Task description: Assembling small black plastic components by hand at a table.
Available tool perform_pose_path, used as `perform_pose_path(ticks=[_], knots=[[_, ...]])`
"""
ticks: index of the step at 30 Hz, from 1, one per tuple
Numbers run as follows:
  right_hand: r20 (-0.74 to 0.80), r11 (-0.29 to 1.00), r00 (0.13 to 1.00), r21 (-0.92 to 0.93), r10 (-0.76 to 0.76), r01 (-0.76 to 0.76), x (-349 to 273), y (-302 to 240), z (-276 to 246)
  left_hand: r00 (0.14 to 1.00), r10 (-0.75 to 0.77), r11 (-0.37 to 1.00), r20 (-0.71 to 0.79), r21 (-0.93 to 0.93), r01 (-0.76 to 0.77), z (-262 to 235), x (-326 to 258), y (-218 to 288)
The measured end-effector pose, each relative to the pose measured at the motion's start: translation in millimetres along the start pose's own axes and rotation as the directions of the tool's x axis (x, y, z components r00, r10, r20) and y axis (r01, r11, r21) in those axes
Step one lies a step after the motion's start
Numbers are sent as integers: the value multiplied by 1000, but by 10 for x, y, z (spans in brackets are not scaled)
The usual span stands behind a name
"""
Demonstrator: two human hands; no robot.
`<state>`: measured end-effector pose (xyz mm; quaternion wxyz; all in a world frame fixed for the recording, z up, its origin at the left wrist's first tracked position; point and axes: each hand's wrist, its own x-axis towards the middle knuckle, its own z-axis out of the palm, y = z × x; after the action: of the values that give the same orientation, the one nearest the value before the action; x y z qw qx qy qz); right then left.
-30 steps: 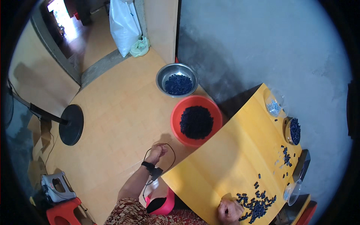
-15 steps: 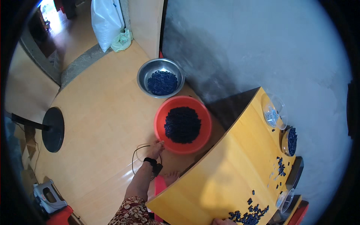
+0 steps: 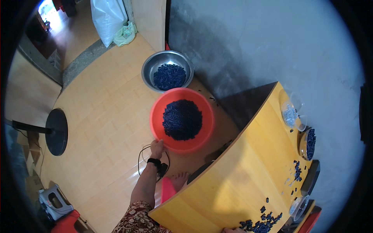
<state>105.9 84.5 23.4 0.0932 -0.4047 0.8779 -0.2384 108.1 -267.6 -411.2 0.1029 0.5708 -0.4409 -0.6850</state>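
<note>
On the floor sits a red plastic basin (image 3: 207, 130) holding a heap of small dark cylindrical pieces (image 3: 182, 119). My left hand (image 3: 157, 148), wearing a black wristband, is closed on the basin's near-left rim. Just beyond, almost touching it, stands a steel bowl (image 3: 147, 73) with more dark pieces inside. My right hand (image 3: 233, 230) shows only in part at the lower edge, over the yellow tabletop (image 3: 229, 190). Loose dark pieces (image 3: 264, 223) lie beside it; its fingers are mostly out of view.
Along the table's right side are clear plastic containers (image 3: 292, 112), a bowl of dark pieces (image 3: 309, 144) and a black tray (image 3: 311, 178). A cable (image 3: 139, 163) loops near my left wrist. A round black stand base (image 3: 56, 132) is at left, a white sack (image 3: 108, 23) at back.
The red basin has shifted left, with my left hand on its rim. A few dark pieces on the floor behind it now show. The view has moved slightly.
</note>
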Motion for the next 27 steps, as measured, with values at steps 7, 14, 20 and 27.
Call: perform_pose_path(ticks=[7,14,20,27], knots=[[3,1000,1000,-13,0,0,12,-3,-7,999,46,999,26,-20,-46,-117,40,-27],[-7,996,1000,83,-27,27,55,-69,-86,991,122,940,-59,326,-97,-420,114,-170],[-21,999,999,29,-36,37,-19,-55,-85,983,151,977,103,135,-164,-513,-707,633],[-271,985,949,8,-164,173,-92,157,205,935,278,948,218,-218,-231,-1047,-1186,1678]])
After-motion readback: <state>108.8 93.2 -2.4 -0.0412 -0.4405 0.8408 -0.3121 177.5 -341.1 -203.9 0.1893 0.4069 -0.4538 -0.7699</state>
